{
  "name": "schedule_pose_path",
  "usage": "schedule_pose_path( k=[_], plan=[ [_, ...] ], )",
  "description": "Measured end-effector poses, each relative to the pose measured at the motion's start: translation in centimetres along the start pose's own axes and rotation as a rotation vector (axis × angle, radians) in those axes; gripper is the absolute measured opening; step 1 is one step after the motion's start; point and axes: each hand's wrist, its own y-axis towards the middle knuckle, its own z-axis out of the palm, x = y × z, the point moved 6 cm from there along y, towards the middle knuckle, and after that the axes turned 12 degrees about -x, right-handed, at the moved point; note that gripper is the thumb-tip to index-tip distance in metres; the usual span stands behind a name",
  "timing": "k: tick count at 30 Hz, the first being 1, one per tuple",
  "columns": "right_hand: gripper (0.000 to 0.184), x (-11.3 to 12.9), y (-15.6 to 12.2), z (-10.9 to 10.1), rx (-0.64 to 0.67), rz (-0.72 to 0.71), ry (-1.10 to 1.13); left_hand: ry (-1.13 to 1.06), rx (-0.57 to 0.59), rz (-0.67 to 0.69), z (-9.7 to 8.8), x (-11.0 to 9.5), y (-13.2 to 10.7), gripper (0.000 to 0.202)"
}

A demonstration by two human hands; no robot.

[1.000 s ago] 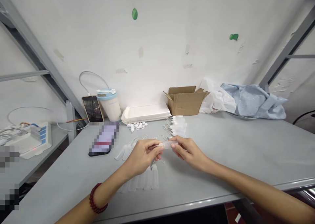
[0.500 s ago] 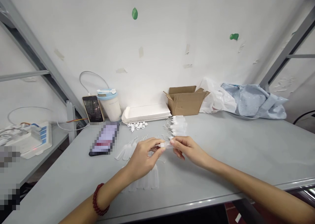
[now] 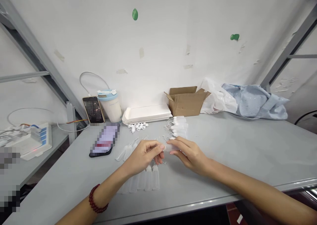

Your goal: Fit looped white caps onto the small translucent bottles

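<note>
Between my two hands, a small translucent plastic bottle [image 3: 168,147] is held above the table. My left hand [image 3: 143,155] is closed in a pinch at its left end, and the fingers hide that end. My right hand [image 3: 192,153] holds the bottle from the right, index finger above and thumb below. Beneath my left hand lies a row of similar bottles [image 3: 148,180] with white necks. More clear bottles [image 3: 128,151] with thin tails lie to the left. Beyond my right hand is a stack of capped bottles [image 3: 180,127], their thin curved tails pointing left.
White caps [image 3: 138,127] lie in a pile before a stack of white trays [image 3: 148,112]. Behind are a cardboard box [image 3: 187,104], a white plastic bag [image 3: 218,98] and a blue cloth [image 3: 252,101]. Left are a cup [image 3: 111,108], an upright phone [image 3: 93,110] and a flat phone [image 3: 105,141].
My left fingers have shifted from a white piece at the bottle's end to a tighter pinch, the hand slightly left. My right fingers have spread a little around the bottle.
</note>
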Motion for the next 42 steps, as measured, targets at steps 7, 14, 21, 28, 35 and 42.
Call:
schedule_pose_path(
  k=[7, 14, 21, 28, 35, 42],
  plan=[
    [0.024, -0.1, -0.1, 0.2, 0.051, 0.042, 0.047, 0.065, 0.015, 0.003, 0.1, 0.1, -0.2, 0.035],
    [0.025, -0.9, 0.2, 0.3, 0.134, 0.366, 0.213, 0.352, -0.150, 0.362, 0.2, -0.9, -0.8, 0.020],
    [0.038, -2.1, -0.5, 1.2, 0.234, 0.838, 0.535, 0.605, -0.192, 0.718, 0.7, -1.1, -1.7, 0.015],
    [0.042, -2.4, -0.8, 1.3, 0.222, 0.844, 0.542, 0.558, -0.197, 0.638, 0.2, -1.0, -1.0, 0.014],
    [0.040, -2.6, -0.1, 0.4, 0.142, 0.753, 0.390, 0.522, -0.287, 0.566, -0.7, -1.4, -0.7, 0.025],
    [0.038, -2.4, 0.1, 0.1, 0.139, 0.657, 0.290, 0.474, -0.284, 0.409, -1.1, -1.5, -0.5, 0.023]
  ],
)
